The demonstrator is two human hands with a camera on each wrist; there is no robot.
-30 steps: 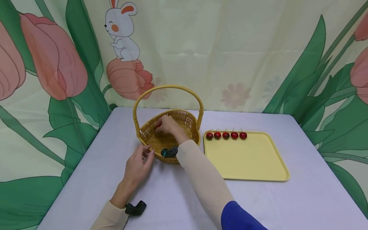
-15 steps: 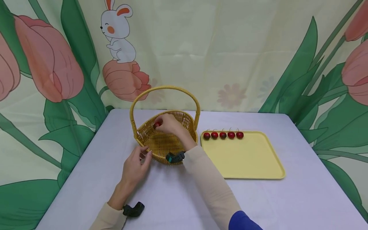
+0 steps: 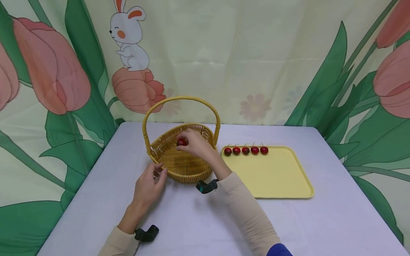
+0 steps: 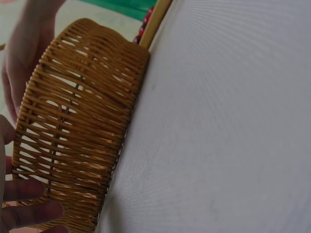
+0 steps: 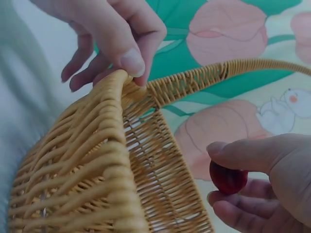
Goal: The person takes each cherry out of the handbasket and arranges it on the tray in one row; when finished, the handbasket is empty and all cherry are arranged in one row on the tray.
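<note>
A dark red cherry (image 3: 182, 142) is pinched between the thumb and fingers of my right hand (image 3: 196, 145), over the inside of a woven wicker basket (image 3: 189, 178) with a tall arched handle. The right wrist view shows the cherry (image 5: 227, 178) near the thumb tip, beyond the basket's rim. My left hand (image 3: 148, 185) is at the basket's front left, its thumb and forefinger pinching the rim, as the right wrist view shows. In the left wrist view, several fingers (image 4: 34, 213) of that hand lie along the woven side.
Right of the basket lies a yellow tray (image 3: 278, 174), with several cherries (image 3: 245, 151) in a row along its back left edge. A white cloth covers the table (image 3: 179, 220). Behind it hangs a curtain (image 3: 198, 57) printed with tulips and a rabbit.
My right hand has lifted the cherry from the basket's left inner side and drawn it a little to the right. My left hand stays at the rim. The head view has shifted slightly.
</note>
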